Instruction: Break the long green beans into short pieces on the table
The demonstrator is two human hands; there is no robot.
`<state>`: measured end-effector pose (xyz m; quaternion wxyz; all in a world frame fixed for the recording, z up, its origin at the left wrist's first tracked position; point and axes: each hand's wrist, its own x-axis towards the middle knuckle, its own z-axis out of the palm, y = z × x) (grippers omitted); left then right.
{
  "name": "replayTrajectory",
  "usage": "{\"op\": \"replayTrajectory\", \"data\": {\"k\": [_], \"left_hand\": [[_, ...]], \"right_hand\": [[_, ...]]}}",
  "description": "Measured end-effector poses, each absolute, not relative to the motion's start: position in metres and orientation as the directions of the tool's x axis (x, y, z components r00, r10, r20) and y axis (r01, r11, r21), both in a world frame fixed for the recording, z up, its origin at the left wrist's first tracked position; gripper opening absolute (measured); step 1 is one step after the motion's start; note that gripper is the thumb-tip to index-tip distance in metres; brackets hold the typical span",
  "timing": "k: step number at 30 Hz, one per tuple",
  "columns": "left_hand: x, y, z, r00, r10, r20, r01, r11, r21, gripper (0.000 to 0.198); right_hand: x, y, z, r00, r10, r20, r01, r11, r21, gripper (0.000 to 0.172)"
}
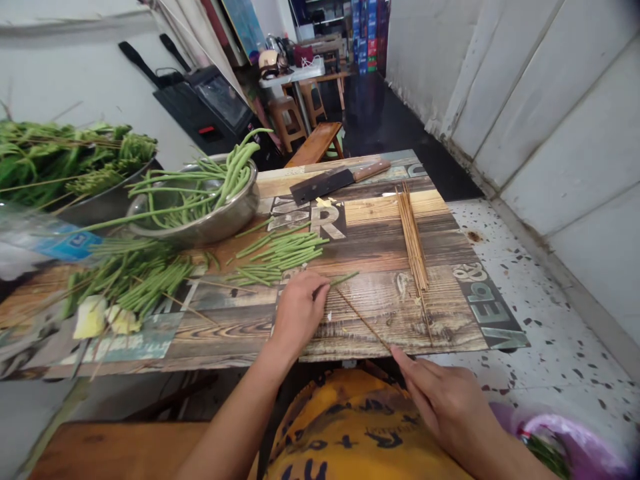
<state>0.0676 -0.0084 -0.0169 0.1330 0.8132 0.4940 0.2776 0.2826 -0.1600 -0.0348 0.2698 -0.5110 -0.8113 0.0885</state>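
My left hand is over the patterned table, thumb and fingers pinched on a short cut piece of green bean that sticks out to the right. In my right hand, at the table's front edge, a thin bamboo skewer is gripped near one end. Its far tip points at my left fingertips, close below the bean piece; whether they touch I cannot tell. Just beyond my left hand lies a pile of cut green beans. A bundle of bamboo skewers rests to the right.
A cleaver lies at the table's far side. Long beans fill a steel bowl; leafy greens heap behind it. Skewered beans and pale yellow chunks lie left. A purple basin stands on the floor, lower right.
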Motion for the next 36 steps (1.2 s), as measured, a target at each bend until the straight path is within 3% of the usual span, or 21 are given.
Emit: {"op": "replayTrajectory", "data": {"k": [13,25,36], "left_hand": [[0.068,-0.007,-0.017,0.361,0.883,0.301,0.733,-0.468,0.494,0.012],[0.072,-0.007,-0.016,0.450,0.827,0.336,0.736,-0.557,0.385,0.014],[0.074,-0.006,-0.015,0.473,0.812,0.342,0.733,-0.578,0.359,0.020]], "right_hand": [[0.279,-0.156,-0.031,-0.326,0.882,0.339,0.782,0.454,-0.427,0.039],[0.272,-0.154,-0.025,-0.301,0.908,0.290,0.809,0.404,-0.426,0.037],[0.263,-0.148,-0.021,-0.310,0.894,0.322,0.845,0.415,-0.337,0.037]]}}
